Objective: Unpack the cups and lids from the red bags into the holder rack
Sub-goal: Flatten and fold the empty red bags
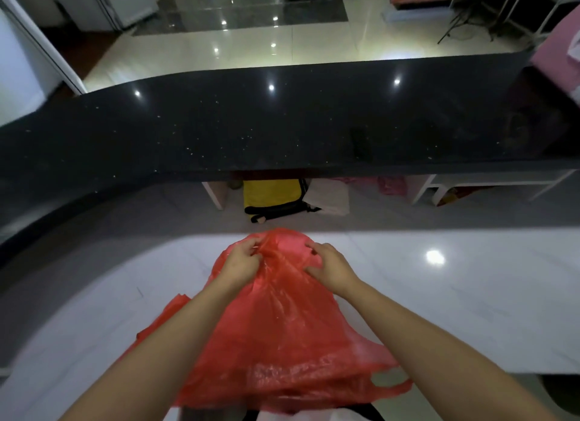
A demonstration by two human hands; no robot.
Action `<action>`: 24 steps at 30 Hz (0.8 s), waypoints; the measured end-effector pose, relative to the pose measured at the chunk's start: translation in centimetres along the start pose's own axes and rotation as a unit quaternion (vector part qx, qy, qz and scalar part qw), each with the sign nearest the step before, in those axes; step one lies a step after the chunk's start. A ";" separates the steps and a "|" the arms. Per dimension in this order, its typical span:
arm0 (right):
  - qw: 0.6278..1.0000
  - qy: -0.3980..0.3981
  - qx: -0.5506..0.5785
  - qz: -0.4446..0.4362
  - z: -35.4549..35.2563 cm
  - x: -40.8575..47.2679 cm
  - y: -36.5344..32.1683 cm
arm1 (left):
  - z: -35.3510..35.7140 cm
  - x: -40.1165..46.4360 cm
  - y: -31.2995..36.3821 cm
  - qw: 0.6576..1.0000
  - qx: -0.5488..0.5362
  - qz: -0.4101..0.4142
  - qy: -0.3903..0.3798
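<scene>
While both of your hands are bunched into the far end of the red bag (279, 320), it lies draped over the white counter (470, 295) right in front of you, its handle loops trailing toward your body. Your left hand (240, 262) has its fingers curled in and pinching a fold of the thin plastic near the top of the bag. Your right hand (329, 268) grips the plastic just beside it, fingers tucked under and thumb pressed on the film. What the bag holds cannot be made out through the plastic.

Beyond the white counter runs a higher black speckled countertop (251, 128), curving across the whole view and well apart from the bag. Between the two, down on the floor, sits a yellow bag with black straps (271, 199), with a white bundle (329, 196) just beside it and some pink plastic (390, 184) further right.
</scene>
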State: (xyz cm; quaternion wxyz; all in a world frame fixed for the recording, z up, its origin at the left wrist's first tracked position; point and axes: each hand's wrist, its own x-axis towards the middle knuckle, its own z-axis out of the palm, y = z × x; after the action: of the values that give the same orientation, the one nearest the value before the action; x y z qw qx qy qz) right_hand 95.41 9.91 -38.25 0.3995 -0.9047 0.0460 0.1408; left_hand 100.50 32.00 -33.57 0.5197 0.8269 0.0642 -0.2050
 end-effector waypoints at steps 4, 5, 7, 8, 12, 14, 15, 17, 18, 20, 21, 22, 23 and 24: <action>1.000 -0.009 0.023 0.006 1.0 1.6 -1.2 | -0.1 -0.7 0.7 0.997 -0.059 -0.019 -0.049; 1.000 -0.018 0.023 0.006 1.3 2.0 -1.4 | -0.1 -0.7 0.8 0.996 -0.067 -0.021 -0.058; 0.999 -0.037 0.023 0.008 1.7 2.3 -1.8 | -0.2 -0.7 0.7 0.995 -0.077 -0.018 -0.068; 0.999 -0.045 0.024 -0.001 1.9 2.3 -2.1 | -0.2 -0.6 0.7 0.994 -0.080 -0.013 -0.069; 0.998 -0.042 0.000 -0.050 2.5 1.9 -3.0 | -0.3 -0.2 0.2 0.994 -0.071 0.000 -0.079; 0.999 -0.027 -0.010 -0.042 2.6 1.9 -3.0 | -0.4 0.1 0.0 0.997 -0.041 -0.001 -0.072; 0.999 -0.018 -0.014 -0.033 2.5 2.0 -2.9 | -0.5 0.2 0.0 0.998 -0.005 0.007 -0.062; 1.000 0.011 -0.012 -0.011 2.0 2.4 -2.2 | -1.2 0.4 -0.1 0.988 0.134 0.062 -0.036; 0.999 0.032 0.001 0.003 1.4 2.6 -1.6 | -1.6 0.5 -0.3 0.969 0.229 0.094 -0.020; 0.996 0.076 0.042 0.033 -0.2 2.8 -0.3 | -2.6 0.6 -0.7 0.917 0.377 0.128 0.008; 0.993 0.090 0.060 0.050 -1.1 2.9 0.4 | -3.0 0.6 -0.8 0.905 0.406 0.130 0.008; 0.991 0.095 0.076 0.064 -2.1 2.8 1.0 | -3.2 0.7 -0.9 0.901 0.415 0.128 -0.007; 0.989 0.096 0.091 0.072 -2.8 2.8 1.6 | -3.3 0.9 -1.0 0.900 0.417 0.123 -0.032; 0.988 0.099 0.096 0.074 -3.4 2.8 2.0 | -3.2 1.0 -1.0 0.898 0.420 0.119 -0.060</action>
State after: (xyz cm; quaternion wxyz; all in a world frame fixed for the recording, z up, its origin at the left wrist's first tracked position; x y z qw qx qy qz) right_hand 98.42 6.13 -38.26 0.4668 -0.8655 0.1657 0.0746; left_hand 101.91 35.15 -33.60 0.1478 0.9559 -0.1574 -0.1989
